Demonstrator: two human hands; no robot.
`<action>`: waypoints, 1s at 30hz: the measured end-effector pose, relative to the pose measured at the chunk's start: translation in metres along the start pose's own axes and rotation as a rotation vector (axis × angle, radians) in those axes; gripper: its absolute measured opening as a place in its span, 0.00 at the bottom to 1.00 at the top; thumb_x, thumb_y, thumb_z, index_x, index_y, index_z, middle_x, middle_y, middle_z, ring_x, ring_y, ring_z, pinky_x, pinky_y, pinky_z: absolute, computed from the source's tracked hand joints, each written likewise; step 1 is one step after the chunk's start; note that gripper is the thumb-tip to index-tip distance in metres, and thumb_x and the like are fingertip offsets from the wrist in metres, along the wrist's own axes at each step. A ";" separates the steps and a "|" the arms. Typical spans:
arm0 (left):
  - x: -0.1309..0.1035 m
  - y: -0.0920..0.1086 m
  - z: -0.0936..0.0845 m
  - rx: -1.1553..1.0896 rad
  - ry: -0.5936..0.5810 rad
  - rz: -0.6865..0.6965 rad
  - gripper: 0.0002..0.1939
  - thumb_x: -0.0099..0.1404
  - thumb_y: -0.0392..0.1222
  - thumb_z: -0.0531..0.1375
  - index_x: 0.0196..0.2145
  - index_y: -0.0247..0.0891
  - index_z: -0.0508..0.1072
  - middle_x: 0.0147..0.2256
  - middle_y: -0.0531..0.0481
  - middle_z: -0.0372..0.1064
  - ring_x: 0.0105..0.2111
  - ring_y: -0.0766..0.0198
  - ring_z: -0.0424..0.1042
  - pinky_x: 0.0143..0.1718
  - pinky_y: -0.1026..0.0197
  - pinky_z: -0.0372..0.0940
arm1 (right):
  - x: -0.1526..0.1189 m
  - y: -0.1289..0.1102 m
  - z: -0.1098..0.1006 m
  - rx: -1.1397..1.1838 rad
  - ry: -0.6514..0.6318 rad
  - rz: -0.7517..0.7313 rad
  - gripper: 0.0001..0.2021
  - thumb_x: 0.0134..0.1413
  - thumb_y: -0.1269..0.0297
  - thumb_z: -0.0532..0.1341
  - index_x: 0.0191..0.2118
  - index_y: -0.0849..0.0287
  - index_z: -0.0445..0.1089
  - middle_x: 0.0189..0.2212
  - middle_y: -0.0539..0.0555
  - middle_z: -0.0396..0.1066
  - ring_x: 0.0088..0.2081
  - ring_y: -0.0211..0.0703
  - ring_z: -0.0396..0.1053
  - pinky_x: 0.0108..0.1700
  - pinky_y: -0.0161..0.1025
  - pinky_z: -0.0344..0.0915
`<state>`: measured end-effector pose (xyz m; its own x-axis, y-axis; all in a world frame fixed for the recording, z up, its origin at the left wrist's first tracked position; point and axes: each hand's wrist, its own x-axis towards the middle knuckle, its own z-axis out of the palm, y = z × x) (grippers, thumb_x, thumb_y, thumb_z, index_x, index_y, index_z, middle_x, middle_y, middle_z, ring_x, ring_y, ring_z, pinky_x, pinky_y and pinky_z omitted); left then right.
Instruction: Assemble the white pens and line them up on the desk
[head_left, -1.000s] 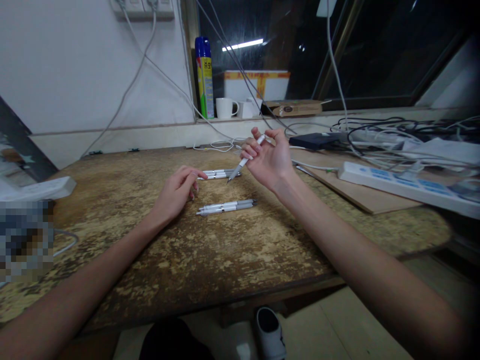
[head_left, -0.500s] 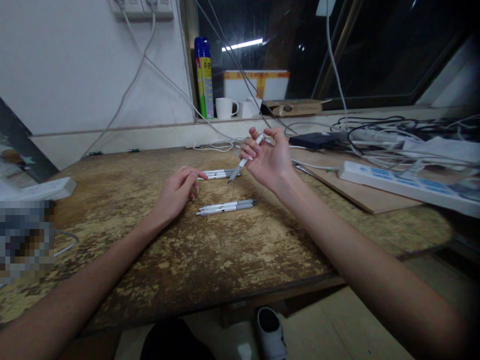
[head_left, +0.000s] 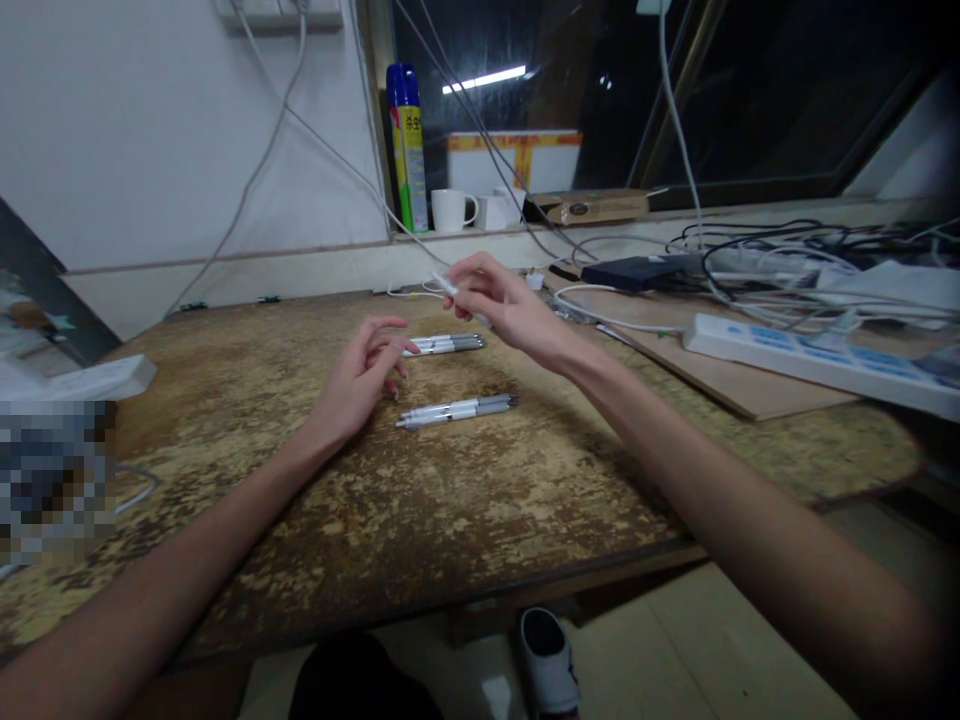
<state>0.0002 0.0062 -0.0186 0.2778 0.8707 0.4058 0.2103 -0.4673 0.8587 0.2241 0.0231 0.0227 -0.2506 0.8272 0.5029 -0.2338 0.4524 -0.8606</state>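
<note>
Right hand [head_left: 501, 305]: grasped, between thumb and bent fingers, a slim white cylindrical pen [head_left: 445, 284] with a smooth, plastic-looking barrel. Held it slantwise above the far part of the worn brown wooden tabletop [head_left: 450, 510], one end pointing up and to the left; hid much of the barrel behind thumb and fingers.

Left hand [head_left: 358, 378]: loosely curled, fingers bent and released. Reached with fingertips to the left ends of a far bundle of slender white-and-grey pens [head_left: 450, 344], covering those ends in part; impossible to tell whether pressing on them.

Far bundle: lay flat, straight barrels side by side, white at the middle, grey toward the right.

Near bundle of slender white-and-grey pens [head_left: 457, 411]: lay parallel and close together, nearer the front edge, well apart from the far bundle; grey ends turned right.

Tabletop: blotched with flaked, yellowish patches, rough-looking, rounded at the right corner.

Thin, flat, straight-edged brown board [head_left: 712, 378]: lay at the right, beside a long white plastic power strip with blue socket faces [head_left: 817, 362].

Pale ledge [head_left: 322, 268] at the back: bore a tall cylindrical aerosol can with a blue cap [head_left: 407, 150], a glossy white mug [head_left: 449, 210] and a low brown cardboard box [head_left: 600, 207].
</note>
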 end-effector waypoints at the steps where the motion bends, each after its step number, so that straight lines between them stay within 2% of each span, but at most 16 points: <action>1: -0.001 0.002 0.001 -0.007 -0.005 -0.002 0.19 0.71 0.49 0.59 0.56 0.42 0.66 0.46 0.45 0.74 0.33 0.65 0.71 0.29 0.64 0.68 | -0.001 0.002 -0.003 -0.075 -0.064 -0.020 0.09 0.50 0.65 0.71 0.37 0.54 0.72 0.32 0.50 0.72 0.35 0.42 0.65 0.37 0.39 0.62; 5: -0.005 0.010 0.006 -0.019 -0.082 0.012 0.22 0.69 0.48 0.63 0.57 0.43 0.64 0.46 0.46 0.75 0.34 0.64 0.73 0.32 0.63 0.68 | -0.006 0.006 -0.010 -0.299 -0.289 -0.062 0.09 0.52 0.59 0.71 0.39 0.55 0.75 0.35 0.51 0.76 0.35 0.44 0.67 0.37 0.40 0.64; 9: -0.005 0.010 0.008 0.014 -0.130 0.035 0.15 0.69 0.49 0.63 0.47 0.39 0.69 0.40 0.47 0.76 0.33 0.64 0.72 0.31 0.63 0.66 | -0.007 0.009 -0.006 -0.420 -0.412 -0.048 0.11 0.56 0.57 0.69 0.41 0.56 0.75 0.37 0.53 0.76 0.36 0.43 0.69 0.40 0.41 0.66; 13: -0.003 0.006 0.003 0.085 -0.087 0.036 0.13 0.70 0.50 0.61 0.45 0.38 0.71 0.37 0.47 0.76 0.30 0.66 0.70 0.29 0.63 0.63 | -0.006 0.010 -0.010 -0.536 -0.421 0.008 0.10 0.62 0.57 0.65 0.43 0.58 0.74 0.36 0.53 0.75 0.34 0.40 0.68 0.38 0.39 0.64; 16: -0.002 0.003 -0.002 0.126 -0.065 0.014 0.13 0.70 0.51 0.61 0.45 0.38 0.72 0.38 0.47 0.77 0.31 0.65 0.70 0.29 0.64 0.63 | -0.007 0.012 -0.026 -0.579 -0.398 0.100 0.13 0.65 0.55 0.61 0.45 0.58 0.74 0.35 0.53 0.75 0.33 0.40 0.67 0.36 0.38 0.63; 18: -0.001 0.003 -0.005 0.165 -0.078 0.002 0.14 0.69 0.51 0.62 0.44 0.38 0.74 0.40 0.46 0.77 0.34 0.63 0.72 0.30 0.63 0.64 | -0.009 0.012 -0.039 -0.613 -0.413 0.168 0.15 0.64 0.52 0.61 0.44 0.59 0.76 0.34 0.53 0.74 0.33 0.40 0.67 0.36 0.38 0.62; 22: 0.000 0.007 -0.011 0.306 -0.168 -0.026 0.14 0.67 0.51 0.62 0.42 0.38 0.78 0.41 0.45 0.77 0.36 0.61 0.73 0.34 0.60 0.65 | -0.016 0.010 -0.051 -0.678 -0.528 0.254 0.16 0.60 0.51 0.64 0.42 0.60 0.78 0.32 0.52 0.74 0.33 0.40 0.65 0.36 0.39 0.59; 26: -0.001 0.010 -0.020 0.402 -0.301 -0.071 0.16 0.66 0.54 0.62 0.41 0.39 0.80 0.37 0.46 0.77 0.36 0.59 0.73 0.36 0.58 0.66 | -0.022 0.012 -0.047 -0.674 -0.625 0.292 0.16 0.59 0.51 0.65 0.42 0.60 0.79 0.34 0.53 0.76 0.34 0.41 0.67 0.36 0.39 0.60; 30: -0.002 0.009 -0.025 0.413 -0.410 -0.079 0.16 0.66 0.53 0.62 0.42 0.40 0.80 0.38 0.47 0.78 0.37 0.59 0.74 0.39 0.58 0.66 | -0.024 0.018 -0.043 -0.684 -0.644 0.307 0.17 0.59 0.50 0.64 0.42 0.60 0.79 0.34 0.54 0.76 0.33 0.40 0.66 0.35 0.38 0.59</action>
<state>-0.0218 0.0038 -0.0036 0.5694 0.8132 0.1205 0.5698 -0.4961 0.6552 0.2667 0.0258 -0.0082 -0.7205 0.6930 0.0230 0.4691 0.5116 -0.7198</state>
